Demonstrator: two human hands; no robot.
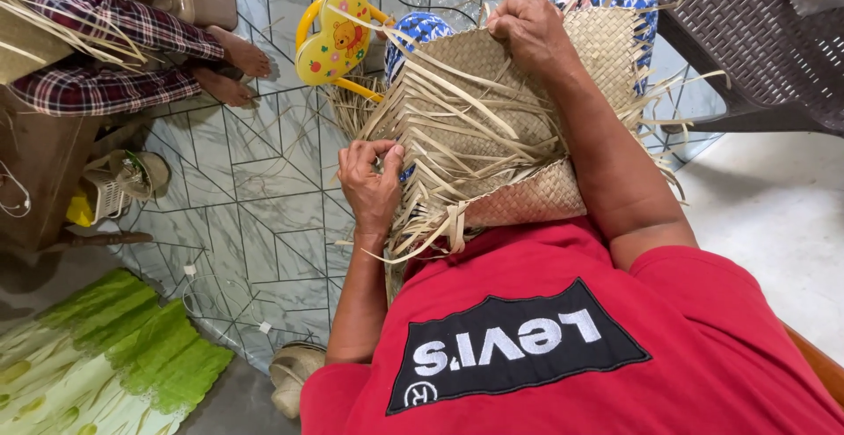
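A half-woven mat (492, 127) of pale dried leaf strips lies on the person's lap, against a red shirt (545, 338), its loose strips fanning out on all sides. The left hand (371, 180) pinches a few strips at the mat's near left edge, fingers curled around them. The right hand (527, 30) presses down on the far top edge, fingers bent over the weave and gripping it. Beyond the mat stands a yellow heart-backed child's chair (334, 35) on the tiled floor (264, 189). At upper left another person's bare feet (233, 65) and checked trousers show, with more strips beside them. A green patterned floor mat (105, 356) lies at lower left, and a dark woven chair (747, 39) at upper right.
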